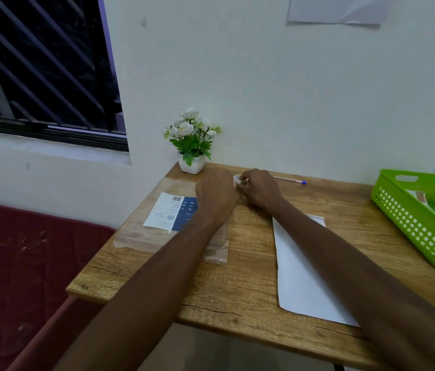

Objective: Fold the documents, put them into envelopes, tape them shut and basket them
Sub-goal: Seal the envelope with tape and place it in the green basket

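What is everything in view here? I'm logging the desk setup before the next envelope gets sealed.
table: one, wooden, against the wall
tape roll: one, whitish, held at the far edge
sheet of paper: one, white, flat under the right forearm
clear packet: one, transparent with a blue-white label, left side
pen: one, blue-capped, far edge
basket: one, green, right, with something inside
potted flowers: one, white, far corner
left hand: beside the roll, grip hidden
right hand: grips the roll

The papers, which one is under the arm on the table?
The plain white sheet near the front edge, lying under the right forearm. The other paper hangs high on the wall, and the printed blue-and-white label sits inside a clear packet.
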`<state>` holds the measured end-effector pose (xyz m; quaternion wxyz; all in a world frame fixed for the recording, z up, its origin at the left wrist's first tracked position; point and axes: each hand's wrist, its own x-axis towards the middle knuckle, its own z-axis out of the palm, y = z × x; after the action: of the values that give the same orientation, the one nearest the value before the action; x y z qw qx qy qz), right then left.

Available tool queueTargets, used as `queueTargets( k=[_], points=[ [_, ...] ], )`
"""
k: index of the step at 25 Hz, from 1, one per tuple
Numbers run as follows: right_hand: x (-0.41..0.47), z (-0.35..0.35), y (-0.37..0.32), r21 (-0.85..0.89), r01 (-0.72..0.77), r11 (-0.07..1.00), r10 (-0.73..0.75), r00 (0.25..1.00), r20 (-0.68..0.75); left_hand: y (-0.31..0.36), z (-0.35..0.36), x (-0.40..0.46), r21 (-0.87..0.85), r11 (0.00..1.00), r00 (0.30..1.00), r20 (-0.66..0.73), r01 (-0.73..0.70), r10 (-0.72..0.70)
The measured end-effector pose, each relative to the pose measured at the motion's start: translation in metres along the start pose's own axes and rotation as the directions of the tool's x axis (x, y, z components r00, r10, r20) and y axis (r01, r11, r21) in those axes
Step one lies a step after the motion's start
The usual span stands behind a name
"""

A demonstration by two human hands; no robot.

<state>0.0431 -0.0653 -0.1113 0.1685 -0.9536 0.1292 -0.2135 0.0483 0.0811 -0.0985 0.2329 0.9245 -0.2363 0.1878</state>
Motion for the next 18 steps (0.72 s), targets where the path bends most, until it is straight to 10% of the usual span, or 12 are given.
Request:
queueTargets(
  k=[18],
  points=[
    [-0.059, -0.040, 0.034, 0.018, 0.229, 0.973, -0.228, 0.973, -0.032, -0.002, 0.002, 0.006, -0.464, 0.862, 0.920, 0.211, -0.204, 0.331]
  ],
)
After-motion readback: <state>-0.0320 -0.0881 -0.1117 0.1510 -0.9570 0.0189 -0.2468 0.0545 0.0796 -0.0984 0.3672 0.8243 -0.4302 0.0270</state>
